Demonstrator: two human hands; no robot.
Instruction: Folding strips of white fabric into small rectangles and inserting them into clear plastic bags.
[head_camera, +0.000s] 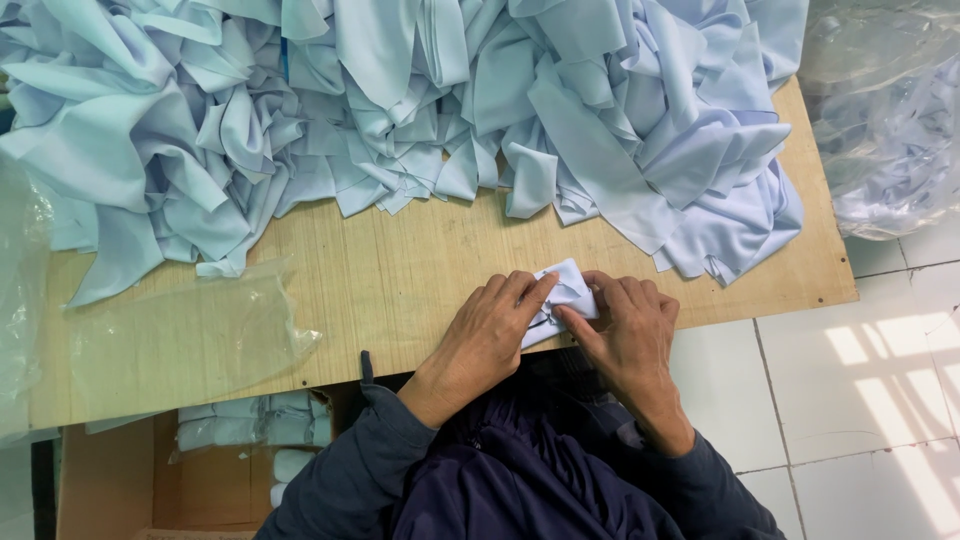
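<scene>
Both hands, left hand (483, 335) and right hand (628, 333), grip clenched on a small folded pale blue cloth (562, 297) at the table (400, 280) near edge, below the fabric pile (400, 100).

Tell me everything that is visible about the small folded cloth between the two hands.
The small folded cloth is pale blue, smooth thin fabric, like the big heap behind it. It is folded into a compact bundle with creases gathered near its middle. It lies at the near edge of the wooden table, its lower part over the edge. The left hand presses it from the left, fingers on top; the right hand pinches its right side. Both hands cover much of it.
</scene>
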